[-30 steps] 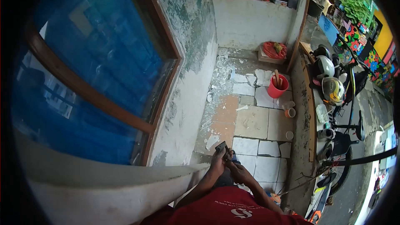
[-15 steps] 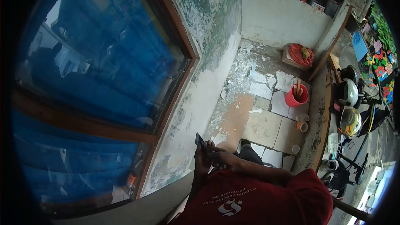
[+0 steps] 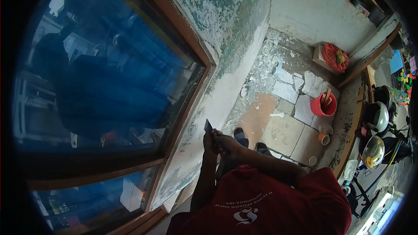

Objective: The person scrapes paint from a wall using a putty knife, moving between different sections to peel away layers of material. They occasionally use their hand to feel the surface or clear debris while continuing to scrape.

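Note:
A scraper with a flat dark blade (image 3: 208,126) points up and away from my body, near the peeling wall (image 3: 220,93). My left hand (image 3: 210,143) is closed around it just below the blade. My right hand (image 3: 231,146) is closed over the handle end, close against the left. The fingers of both hands hide most of the handle. Beyond the hands, a foot in a dark sandal (image 3: 240,136) stands on the tiled floor (image 3: 283,134).
A brown-framed window (image 3: 185,117) with blue behind its glass fills the left. On the right are a red bucket (image 3: 323,104) holding wooden sticks, an orange-and-white cup (image 3: 323,139) and a white cup (image 3: 312,161). Helmets (image 3: 373,151) lie past the low wall (image 3: 348,124). Paint flakes litter the floor.
Both hands have moved forward with the scraper, and the arms are more extended. A second foot now shows. The whole view has shifted, with the bucket and cups farther right.

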Demonstrator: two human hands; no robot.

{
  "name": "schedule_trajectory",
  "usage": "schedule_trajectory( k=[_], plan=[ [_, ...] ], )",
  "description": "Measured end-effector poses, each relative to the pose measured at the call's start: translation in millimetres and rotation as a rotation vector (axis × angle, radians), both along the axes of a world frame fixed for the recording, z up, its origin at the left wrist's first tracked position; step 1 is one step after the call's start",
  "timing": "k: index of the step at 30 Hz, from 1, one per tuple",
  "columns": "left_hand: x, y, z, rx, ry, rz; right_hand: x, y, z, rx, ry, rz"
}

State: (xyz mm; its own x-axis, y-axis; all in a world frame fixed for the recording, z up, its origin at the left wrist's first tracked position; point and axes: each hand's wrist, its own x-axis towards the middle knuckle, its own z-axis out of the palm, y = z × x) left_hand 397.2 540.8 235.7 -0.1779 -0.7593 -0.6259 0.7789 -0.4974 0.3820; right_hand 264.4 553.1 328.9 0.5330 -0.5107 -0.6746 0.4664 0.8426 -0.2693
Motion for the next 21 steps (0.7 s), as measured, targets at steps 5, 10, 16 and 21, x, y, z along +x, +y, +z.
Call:
schedule_trajectory(
  k=[5,10,16,21],
  plan=[
    [28,-50,-12,0.109,-0.028,-0.009,33,-49,-27,0.108,-0.063,-0.025],
    [54,-77,-20,0.139,0.007,-0.074,65,-71,-18,0.033,0.178,-0.069],
    [53,-82,-15,0.172,0.076,0.009,67,-74,-13,-0.086,0.24,-0.054],
    [59,-78,-29,0.097,0.206,-0.068,65,-75,-68,-0.479,0.336,0.252]
  ],
)
